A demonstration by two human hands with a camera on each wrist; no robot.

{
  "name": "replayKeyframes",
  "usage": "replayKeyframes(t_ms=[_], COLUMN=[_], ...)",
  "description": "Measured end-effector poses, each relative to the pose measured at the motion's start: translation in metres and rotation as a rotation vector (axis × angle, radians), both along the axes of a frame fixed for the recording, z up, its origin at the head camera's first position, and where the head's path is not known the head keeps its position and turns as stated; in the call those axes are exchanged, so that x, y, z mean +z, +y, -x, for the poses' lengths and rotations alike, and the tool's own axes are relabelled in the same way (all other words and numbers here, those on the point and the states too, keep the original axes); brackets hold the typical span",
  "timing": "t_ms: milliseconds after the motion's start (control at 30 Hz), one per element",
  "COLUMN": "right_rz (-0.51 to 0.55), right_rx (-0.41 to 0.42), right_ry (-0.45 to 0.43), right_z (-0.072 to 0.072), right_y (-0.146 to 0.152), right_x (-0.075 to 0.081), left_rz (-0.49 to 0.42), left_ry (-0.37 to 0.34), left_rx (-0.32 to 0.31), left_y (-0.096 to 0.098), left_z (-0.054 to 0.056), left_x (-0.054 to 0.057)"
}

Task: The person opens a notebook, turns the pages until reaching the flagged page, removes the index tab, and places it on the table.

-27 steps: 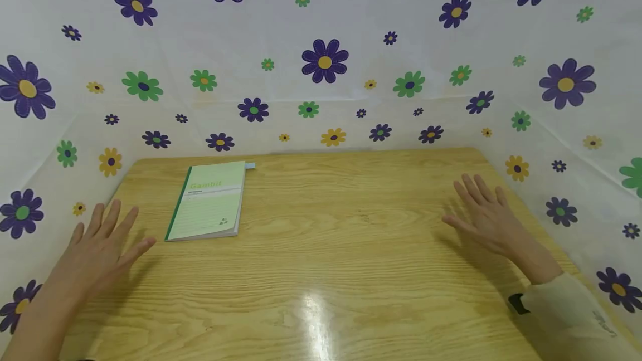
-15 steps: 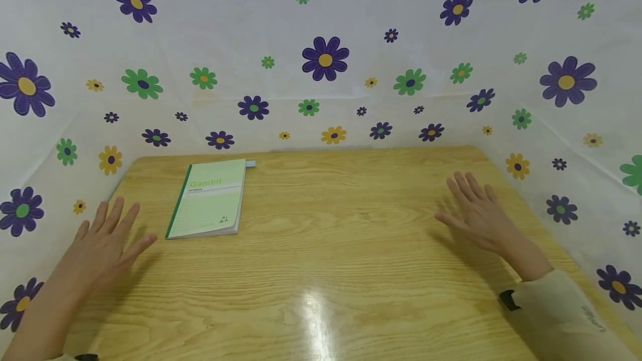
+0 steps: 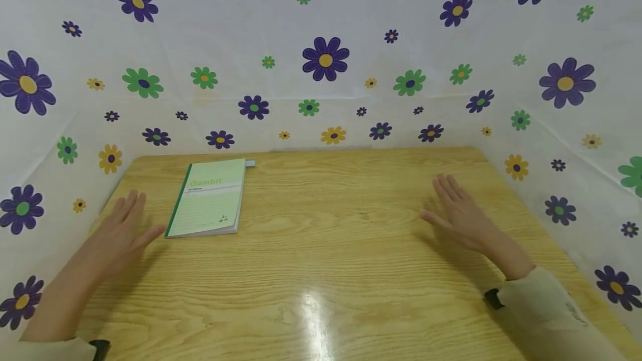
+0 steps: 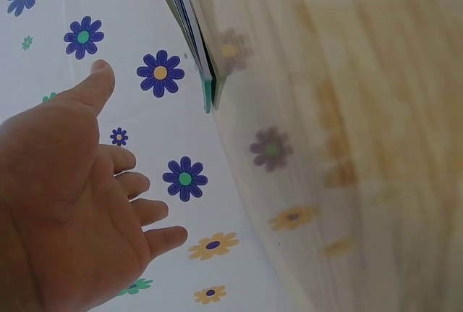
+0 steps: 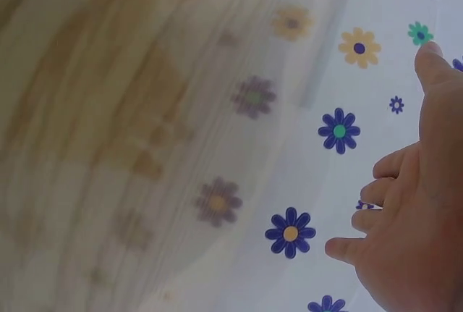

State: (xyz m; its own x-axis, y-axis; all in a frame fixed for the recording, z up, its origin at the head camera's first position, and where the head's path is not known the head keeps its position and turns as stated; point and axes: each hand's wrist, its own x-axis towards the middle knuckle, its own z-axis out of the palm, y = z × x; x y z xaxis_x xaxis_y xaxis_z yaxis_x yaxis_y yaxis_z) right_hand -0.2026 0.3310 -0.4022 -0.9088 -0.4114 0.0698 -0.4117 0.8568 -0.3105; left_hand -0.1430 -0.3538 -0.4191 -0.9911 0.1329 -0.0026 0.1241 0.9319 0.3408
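Observation:
A pale green notebook (image 3: 213, 199) with a dark green spine lies closed at the back left of the wooden table, "Gambit" printed on its cover. My left hand (image 3: 112, 241) hovers over the table just left of it, fingers straight and thumb pointing toward the spine's near corner. In the left wrist view the palm of the left hand (image 4: 79, 196) faces the camera, holding nothing, and the notebook (image 4: 192, 30) shows edge-on. Over on the right side, my right hand (image 3: 466, 219) is held above the table with straight fingers and nothing in it.
A light blue tab (image 3: 250, 164) sticks out at the notebook's top right corner. White cloth (image 3: 281, 27) with purple, green and yellow flowers walls the table's back and both sides. A bright light reflection lies on the table (image 3: 331, 261) near the front.
Both hands have drifted inward, the left one rightward toward the notebook and the right one leftward. Their fingers have come closer together. The notebook has stayed in place.

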Motion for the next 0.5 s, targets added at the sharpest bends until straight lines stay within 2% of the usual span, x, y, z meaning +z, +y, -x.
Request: replayKeyframes(t_ms=[167, 500], right_rz=[0.048, 0.072], right_rx=[0.017, 0.039], right_ry=[-0.053, -0.095], right_z=[-0.001, 0.003], right_y=[-0.014, -0.044], right_x=[0.003, 0.001], left_rz=[-0.051, -0.054], left_ry=[-0.055, -0.103], left_rx=[-0.023, -0.027], left_y=[0.003, 0.005], left_z=[0.005, 0.019], left_x=[0.002, -0.001])
